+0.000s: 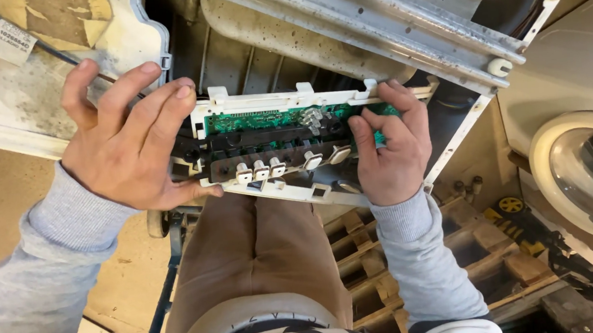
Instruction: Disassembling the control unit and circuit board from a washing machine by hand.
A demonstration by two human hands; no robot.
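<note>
2 hands [260,155] apparently gripping control board [277,143].

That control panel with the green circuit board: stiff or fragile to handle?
The control panel probably stays stiff: its white plastic frame spans between the left hand and right hand without sagging. Likely light for its size. The exposed circuit board and protruding buttons look fragile.

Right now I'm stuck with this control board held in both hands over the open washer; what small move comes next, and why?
Probably keep both grips and ease the control board slightly toward you. The left hand and right hand clamp its two ends, and its top edge sits close under the metal rail.
</note>
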